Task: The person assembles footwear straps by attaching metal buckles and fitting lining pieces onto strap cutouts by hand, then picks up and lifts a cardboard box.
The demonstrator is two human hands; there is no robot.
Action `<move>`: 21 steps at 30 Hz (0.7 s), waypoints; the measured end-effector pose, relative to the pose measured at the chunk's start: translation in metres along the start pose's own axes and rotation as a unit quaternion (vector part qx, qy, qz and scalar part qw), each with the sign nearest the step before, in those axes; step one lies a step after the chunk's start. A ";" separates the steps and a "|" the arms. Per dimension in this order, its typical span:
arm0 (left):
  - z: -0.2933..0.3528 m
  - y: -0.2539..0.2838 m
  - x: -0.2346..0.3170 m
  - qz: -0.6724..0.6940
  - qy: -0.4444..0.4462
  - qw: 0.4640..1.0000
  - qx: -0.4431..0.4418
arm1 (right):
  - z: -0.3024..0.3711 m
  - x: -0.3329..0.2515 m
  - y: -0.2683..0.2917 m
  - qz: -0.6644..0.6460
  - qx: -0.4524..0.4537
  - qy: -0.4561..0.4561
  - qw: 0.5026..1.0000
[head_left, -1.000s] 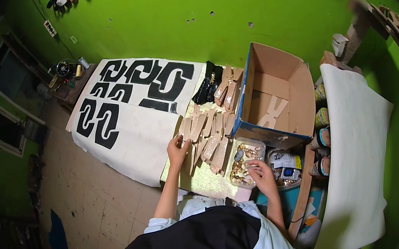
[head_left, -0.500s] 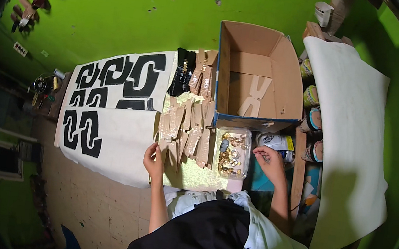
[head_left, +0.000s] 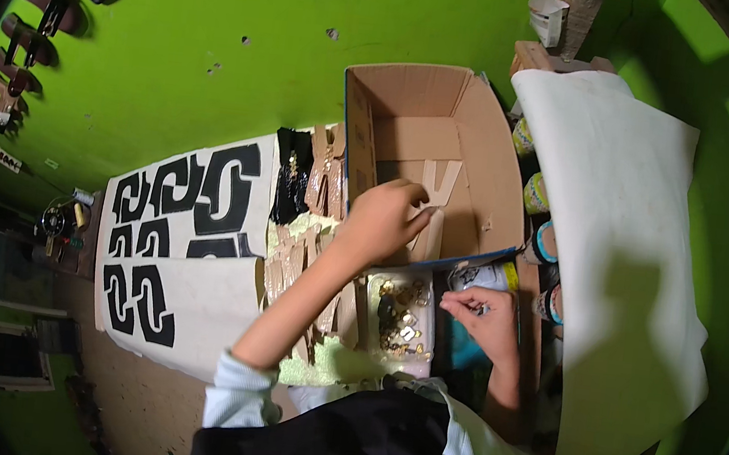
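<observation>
Left hand (head_left: 386,218) has moved over the open cardboard box (head_left: 491,157).

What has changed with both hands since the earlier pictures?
The left hand moved away from the tan straps, up and right over the cardboard box, fingertips at the X-shaped piece; whether they touch it is unclear. The right hand left its place over the tray of metal fittings and is now just right of it, fingers pinched; any grip is unclear. Straps, tray and box stayed put.
</observation>
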State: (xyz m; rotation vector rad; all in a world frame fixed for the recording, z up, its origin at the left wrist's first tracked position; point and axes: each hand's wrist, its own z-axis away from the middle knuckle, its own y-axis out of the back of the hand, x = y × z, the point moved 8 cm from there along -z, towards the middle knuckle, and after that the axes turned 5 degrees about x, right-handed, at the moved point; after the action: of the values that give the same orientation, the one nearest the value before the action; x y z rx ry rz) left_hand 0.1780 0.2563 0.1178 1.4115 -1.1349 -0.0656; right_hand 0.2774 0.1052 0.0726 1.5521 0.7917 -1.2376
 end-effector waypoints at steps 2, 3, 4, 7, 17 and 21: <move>-0.036 -0.075 -0.044 -0.218 0.030 0.951 -0.217 | 0.007 0.009 -0.002 -0.012 -0.020 -0.040 0.999; -0.039 -0.103 -0.074 -0.270 0.047 0.922 -0.274 | 0.012 0.007 -0.007 -0.025 -0.040 -0.044 0.998; -0.045 -0.126 -0.101 -0.319 0.063 0.887 -0.328 | 0.015 0.007 -0.012 -0.033 -0.058 -0.048 0.997; -0.048 -0.160 -0.122 -0.303 0.076 0.883 -0.350 | 0.021 0.009 -0.015 0.018 -0.082 0.000 0.996; -0.044 -0.175 -0.124 -0.312 0.128 0.890 -0.307 | 0.027 0.019 -0.020 0.053 -0.094 0.056 0.993; -0.049 -0.162 -0.129 -0.221 0.086 0.926 -0.295 | 0.029 0.024 -0.025 0.053 -0.116 0.052 0.990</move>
State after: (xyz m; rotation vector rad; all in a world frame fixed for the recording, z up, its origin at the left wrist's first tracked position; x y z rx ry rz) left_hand 0.2360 0.3345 -0.0711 1.0706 -0.5584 -0.5492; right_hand 0.2519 0.0844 0.0416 1.4568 0.8761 -0.9578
